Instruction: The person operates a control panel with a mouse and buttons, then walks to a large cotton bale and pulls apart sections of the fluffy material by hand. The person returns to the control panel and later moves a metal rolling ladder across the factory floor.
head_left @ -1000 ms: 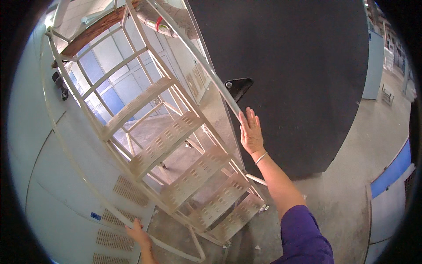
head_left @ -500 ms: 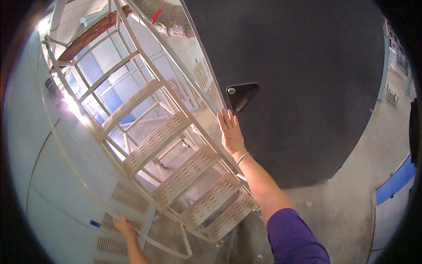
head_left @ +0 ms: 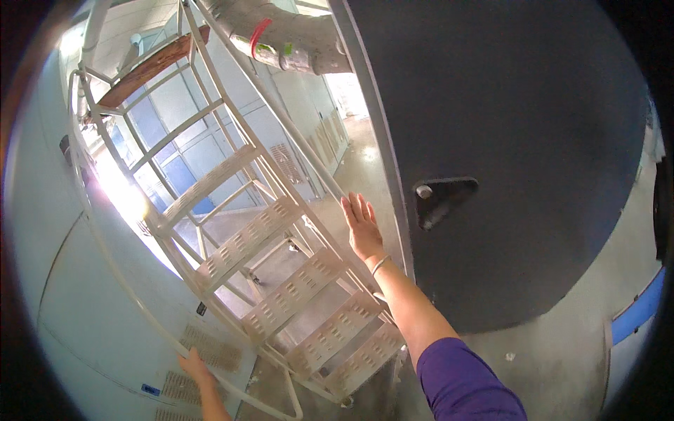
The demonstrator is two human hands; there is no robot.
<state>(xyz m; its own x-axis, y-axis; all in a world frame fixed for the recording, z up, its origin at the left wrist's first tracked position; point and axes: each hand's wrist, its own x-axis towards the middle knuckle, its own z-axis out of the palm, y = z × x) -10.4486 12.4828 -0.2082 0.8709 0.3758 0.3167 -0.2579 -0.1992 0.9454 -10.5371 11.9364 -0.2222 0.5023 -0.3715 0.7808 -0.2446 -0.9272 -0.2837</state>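
Note:
A pale metal rolling staircase (head_left: 284, 277) with slotted treads stands in front of me, appearing tilted in the view. My left hand (head_left: 196, 367) is closed around its curved left handrail (head_left: 133, 298), low down; part of the fingers is hidden. On the right handrail (head_left: 309, 156), my right hand (head_left: 364, 228) rests with fingers stretched out, pointing up along the rail. A bracelet (head_left: 380, 264) circles that wrist. Just right of this hand is a large dark panel (head_left: 519, 105) with a black triangular bracket (head_left: 442, 200) on it.
Pale blue cabinet panels with vents (head_left: 214, 347) line the left side. A thick wrapped pipe (head_left: 295, 38) with a red strip crosses overhead. Blue and white panels (head_left: 151, 119) stand behind the stairs. Grey floor (head_left: 505, 372) extends at the lower right, beside a blue-edged object (head_left: 639, 305).
The dark panel and its bracket have shifted right and down in view, showing more floor and pipe between panel and stairs. Both hands keep their places on the handrails.

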